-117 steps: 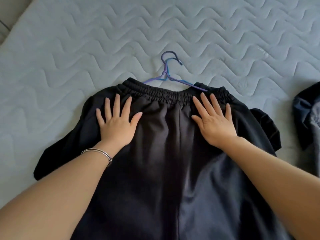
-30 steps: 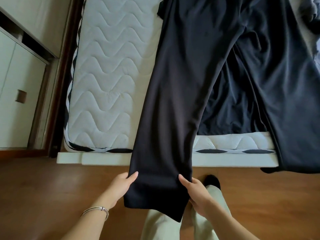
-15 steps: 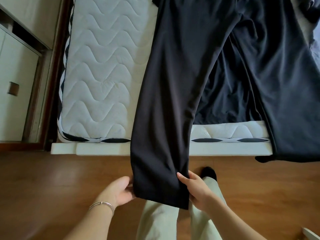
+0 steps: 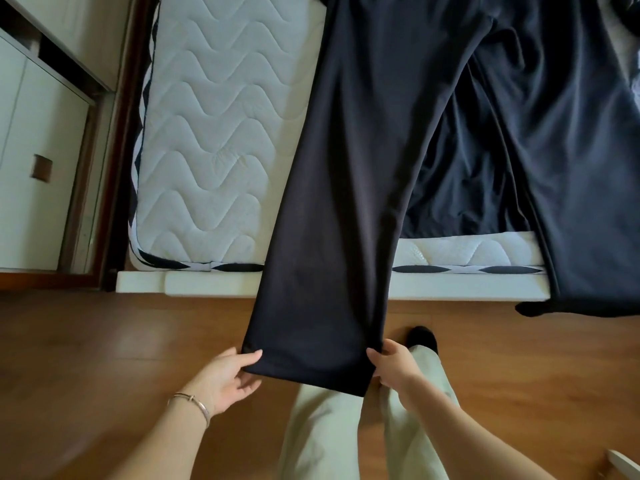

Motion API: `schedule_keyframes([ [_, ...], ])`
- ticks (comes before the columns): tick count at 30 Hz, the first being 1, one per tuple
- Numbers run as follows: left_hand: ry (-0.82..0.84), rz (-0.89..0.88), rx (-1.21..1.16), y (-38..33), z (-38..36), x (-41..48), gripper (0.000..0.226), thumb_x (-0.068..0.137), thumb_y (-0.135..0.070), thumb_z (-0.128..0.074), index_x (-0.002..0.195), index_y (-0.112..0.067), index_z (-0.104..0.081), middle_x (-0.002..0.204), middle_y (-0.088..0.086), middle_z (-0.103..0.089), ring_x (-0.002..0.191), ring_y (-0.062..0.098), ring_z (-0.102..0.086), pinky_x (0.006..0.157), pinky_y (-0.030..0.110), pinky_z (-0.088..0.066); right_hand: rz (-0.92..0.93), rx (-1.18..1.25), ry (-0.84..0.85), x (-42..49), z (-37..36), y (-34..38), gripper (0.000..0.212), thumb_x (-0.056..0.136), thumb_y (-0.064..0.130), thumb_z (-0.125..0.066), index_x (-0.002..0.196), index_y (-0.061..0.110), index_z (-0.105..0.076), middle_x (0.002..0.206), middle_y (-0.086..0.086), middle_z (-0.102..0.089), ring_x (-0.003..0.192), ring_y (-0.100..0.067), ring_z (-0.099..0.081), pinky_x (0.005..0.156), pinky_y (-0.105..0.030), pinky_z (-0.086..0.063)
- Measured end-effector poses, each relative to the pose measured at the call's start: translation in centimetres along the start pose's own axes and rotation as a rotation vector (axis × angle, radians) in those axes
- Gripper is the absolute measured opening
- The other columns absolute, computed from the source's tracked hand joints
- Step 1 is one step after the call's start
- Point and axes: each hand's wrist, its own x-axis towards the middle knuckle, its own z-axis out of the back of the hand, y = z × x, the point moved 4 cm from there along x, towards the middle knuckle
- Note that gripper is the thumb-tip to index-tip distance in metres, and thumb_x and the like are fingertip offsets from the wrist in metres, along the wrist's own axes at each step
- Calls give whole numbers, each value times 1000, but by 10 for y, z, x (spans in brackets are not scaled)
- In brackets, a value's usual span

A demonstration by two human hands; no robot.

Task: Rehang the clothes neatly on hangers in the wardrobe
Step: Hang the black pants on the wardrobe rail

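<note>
Left grip (image 4: 227,375), right grip (image 4: 394,367) now both pinch hem corners of black trouser leg (image 4: 341,202); leg drawn straighter off bed (image 4: 207,133); likely smoothing before hanging.

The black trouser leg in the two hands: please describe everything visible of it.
The black trouser leg is smooth, matte cloth, wide and straight, pulled flat with few creases. It runs from the mattress over the bed edge and above the wooden floor. The left hand and the right hand pinch its hem corners.
</note>
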Motion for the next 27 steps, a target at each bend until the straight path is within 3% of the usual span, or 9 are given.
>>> schedule_keyframes([
  [3, -110, -9, 522, 0, -6, -8, 48, 88, -19, -60, 131, -11, -42, 119, 6, -55, 104, 21, -55, 87, 35, -43, -15, -202, 4, 7, 2, 2, 13, 90, 10, -44, 92, 15, -55, 93, -11, -66, 86, -28, -65, 51, -22, -40],
  [5, -182, -38, 1003, 8, -3, -5, 8, 92, -21, -52, 91, -13, -54, 82, 2, -54, 74, 17, -53, 69, 25, -40, 16, -398, 43, 11, 8, 6, 19, 88, 5, -42, 81, 12, -58, 92, -12, -65, 86, -27, -63, 66, -28, -48],
  [8, -264, -107, 1408, 24, 10, 7, 24, 89, -19, -45, 65, -20, -47, 68, -2, -52, 67, 18, -49, 63, 24, -37, 60, -530, 45, 9, 27, 13, 20, 88, 8, -42, 75, 12, -57, 88, -8, -59, 79, -23, -53, 69, -26, -43],
  [12, -134, -191, 1327, 30, -28, -3, 21, 91, -22, -48, 72, -25, -53, 70, -5, -56, 63, 12, -50, 56, 22, -38, 12, -131, 76, 7, 76, 3, 29, 93, 22, -49, 117, 9, -57, 109, -9, -66, 92, -20, -64, 67, -23, -48],
  [16, -79, -412, 1209, 16, -127, -22, 19, 92, -15, -50, 76, -24, -57, 85, 0, -64, 81, 15, -59, 67, 20, -44, 108, -118, -86, 11, 165, -7, 33, 92, 20, -49, 123, 9, -55, 115, -8, -64, 99, -21, -64, 86, -31, -51],
  [20, 10, -638, 962, 12, -277, -43, 19, 90, -8, -52, 77, -21, -59, 79, -4, -64, 63, -1, -63, 53, 5, -43, 259, -143, -325, 6, 275, -13, 28, 94, 16, -47, 119, 10, -58, 115, -7, -63, 93, -14, -54, 80, -23, -43],
  [23, 14, -754, 811, 20, -389, -48, 13, 90, -11, -54, 98, -17, -62, 94, -7, -64, 82, -3, -61, 75, 6, -45, 398, -183, -579, 13, 362, -17, 25, 91, 11, -51, 113, 8, -61, 112, -9, -63, 100, -19, -57, 85, -25, -43],
  [25, -9, -751, 654, 28, -449, -49, 31, 89, -9, -55, 120, -11, -54, 109, -5, -56, 102, 9, -53, 94, 20, -41, 400, -191, -684, 23, 413, -23, 30, 88, 14, -56, 118, 9, -57, 121, -10, -56, 114, -25, -50, 97, -34, -43],
  [27, -104, -708, 509, 33, -492, -48, 43, 86, -12, -59, 127, -9, -48, 113, -3, -51, 102, 13, -50, 93, 25, -39, 378, -214, -696, 36, 453, -24, 42, 85, 19, -61, 125, 10, -50, 128, -12, -49, 119, -28, -44, 104, -39, -38],
])
